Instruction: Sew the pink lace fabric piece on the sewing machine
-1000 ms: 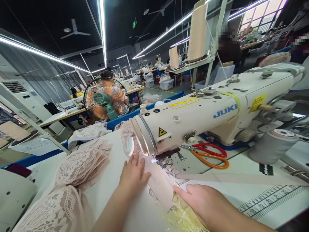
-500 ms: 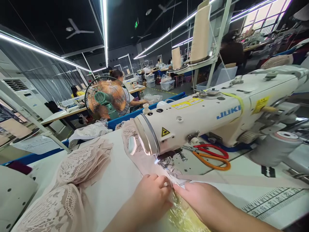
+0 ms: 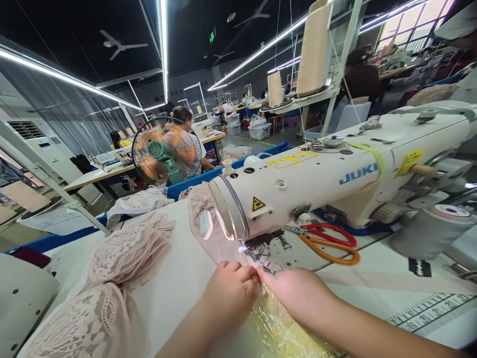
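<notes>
A beige lace fabric piece (image 3: 203, 236) lies under the needle end of the white sewing machine (image 3: 290, 179). Just in front of the presser foot (image 3: 263, 266), my left hand (image 3: 233, 291) is closed, its curled fingers pinching the near edge of the fabric. My right hand (image 3: 303, 293) meets it from the right, thumb stretched toward the foot and pressed on the same edge; its other fingers are mostly hidden. A pale beige strip (image 3: 376, 281) runs in from the right behind that hand. Crinkled clear plastic over something yellow (image 3: 278, 328) sits below both hands.
Stacked lace cups (image 3: 126, 253) lie at left. Scissors with red and orange handles (image 3: 331, 243), a razor blade (image 3: 420, 267) and a grey thread cone (image 3: 434, 233) are at right. A fan (image 3: 166, 151) stands beyond the table; people sit at machines behind.
Both hands have moved slightly left and up, closer to the presser foot. The strip at the right now shows less, with my right hand covering more of it.
</notes>
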Demonstrator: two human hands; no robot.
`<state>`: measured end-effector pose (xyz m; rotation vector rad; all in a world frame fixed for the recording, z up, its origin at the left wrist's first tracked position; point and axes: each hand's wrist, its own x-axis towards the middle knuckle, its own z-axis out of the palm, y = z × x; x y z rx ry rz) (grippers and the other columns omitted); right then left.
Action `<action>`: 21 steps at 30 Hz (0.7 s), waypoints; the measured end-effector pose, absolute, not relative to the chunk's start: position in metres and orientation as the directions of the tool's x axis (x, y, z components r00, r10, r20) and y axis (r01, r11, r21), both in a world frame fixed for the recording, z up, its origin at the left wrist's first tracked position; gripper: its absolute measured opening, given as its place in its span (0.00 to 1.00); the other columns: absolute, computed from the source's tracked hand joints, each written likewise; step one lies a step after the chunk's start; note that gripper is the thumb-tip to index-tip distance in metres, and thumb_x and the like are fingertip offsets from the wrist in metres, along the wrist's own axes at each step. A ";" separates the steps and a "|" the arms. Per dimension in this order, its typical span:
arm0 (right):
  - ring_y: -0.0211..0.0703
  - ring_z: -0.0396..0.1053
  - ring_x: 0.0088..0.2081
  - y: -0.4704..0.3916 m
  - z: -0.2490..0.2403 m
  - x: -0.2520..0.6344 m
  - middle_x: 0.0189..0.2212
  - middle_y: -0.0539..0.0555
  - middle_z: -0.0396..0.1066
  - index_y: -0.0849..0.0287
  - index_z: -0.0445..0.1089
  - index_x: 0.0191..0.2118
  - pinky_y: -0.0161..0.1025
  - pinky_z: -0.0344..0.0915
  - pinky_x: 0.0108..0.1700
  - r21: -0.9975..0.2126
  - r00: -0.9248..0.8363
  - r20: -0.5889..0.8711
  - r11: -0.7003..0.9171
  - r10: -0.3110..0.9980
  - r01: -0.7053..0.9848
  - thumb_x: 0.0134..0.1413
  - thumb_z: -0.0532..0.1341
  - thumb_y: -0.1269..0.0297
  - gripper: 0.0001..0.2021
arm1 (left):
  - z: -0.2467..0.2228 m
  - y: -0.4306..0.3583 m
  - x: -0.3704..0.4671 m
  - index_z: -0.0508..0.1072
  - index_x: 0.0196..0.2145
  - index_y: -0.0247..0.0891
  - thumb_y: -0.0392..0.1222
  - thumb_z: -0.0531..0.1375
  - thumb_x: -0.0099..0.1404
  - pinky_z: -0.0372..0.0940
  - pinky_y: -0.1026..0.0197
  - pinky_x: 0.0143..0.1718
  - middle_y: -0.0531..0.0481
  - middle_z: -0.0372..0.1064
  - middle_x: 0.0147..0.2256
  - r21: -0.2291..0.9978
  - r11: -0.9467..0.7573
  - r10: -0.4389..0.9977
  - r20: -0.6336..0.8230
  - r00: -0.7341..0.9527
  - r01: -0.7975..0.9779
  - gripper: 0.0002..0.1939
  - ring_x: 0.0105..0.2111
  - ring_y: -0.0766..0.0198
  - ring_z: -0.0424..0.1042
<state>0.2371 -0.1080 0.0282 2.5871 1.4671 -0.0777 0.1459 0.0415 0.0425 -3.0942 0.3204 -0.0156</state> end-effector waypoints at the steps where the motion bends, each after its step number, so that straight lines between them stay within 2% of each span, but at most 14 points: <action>1: 0.45 0.69 0.24 -0.106 0.027 0.237 0.23 0.55 0.72 0.58 0.60 0.58 0.34 0.46 0.21 0.126 0.517 -0.117 -0.503 0.848 0.855 0.40 0.57 0.79 0.34 | 0.040 0.043 0.147 0.66 0.48 0.40 0.41 0.47 0.66 0.60 0.56 0.38 0.50 0.68 0.45 -0.036 -0.978 -0.205 0.018 0.979 -0.205 0.15 0.40 0.61 0.65; 6: 0.44 0.68 0.21 -0.100 0.021 0.235 0.19 0.55 0.69 0.62 0.61 0.57 0.33 0.47 0.19 0.115 0.499 -0.050 -0.491 0.865 0.863 0.40 0.58 0.78 0.32 | 0.040 0.047 0.150 0.66 0.49 0.40 0.41 0.48 0.65 0.60 0.55 0.40 0.49 0.67 0.47 -0.032 -0.983 -0.184 0.026 0.983 -0.183 0.16 0.41 0.61 0.65; 12: 0.41 0.65 0.19 -0.104 0.010 0.235 0.17 0.51 0.66 0.62 0.60 0.57 0.33 0.46 0.18 0.086 0.513 0.006 -0.511 0.858 0.855 0.38 0.59 0.79 0.33 | 0.040 0.050 0.150 0.67 0.50 0.39 0.43 0.50 0.64 0.61 0.54 0.44 0.49 0.64 0.52 -0.025 -0.987 -0.159 0.060 0.986 -0.157 0.17 0.43 0.60 0.64; 15: 0.42 0.68 0.23 -0.110 0.006 0.233 0.23 0.53 0.70 0.60 0.61 0.56 0.34 0.51 0.21 0.101 0.494 0.032 -0.494 0.869 0.863 0.37 0.57 0.80 0.34 | 0.037 0.052 0.151 0.67 0.51 0.39 0.45 0.51 0.64 0.60 0.53 0.46 0.50 0.63 0.53 -0.009 -0.989 -0.146 0.070 0.987 -0.146 0.19 0.45 0.59 0.64; 18: 0.46 0.70 0.31 -0.115 0.005 0.231 0.31 0.55 0.73 0.58 0.62 0.57 0.37 0.59 0.28 0.125 0.474 0.051 -0.477 0.879 0.870 0.42 0.54 0.81 0.32 | 0.036 0.053 0.152 0.66 0.53 0.38 0.47 0.52 0.64 0.58 0.52 0.50 0.51 0.62 0.55 0.029 -0.994 -0.103 0.056 0.993 -0.105 0.21 0.47 0.57 0.63; 21: 0.48 0.70 0.36 -0.119 0.005 0.229 0.35 0.54 0.72 0.56 0.61 0.58 0.40 0.62 0.36 0.078 0.489 0.040 -0.491 0.871 0.868 0.46 0.52 0.81 0.31 | 0.039 0.054 0.153 0.66 0.53 0.37 0.49 0.54 0.63 0.55 0.51 0.53 0.51 0.61 0.55 0.054 -0.997 -0.059 0.051 0.997 -0.061 0.23 0.49 0.56 0.62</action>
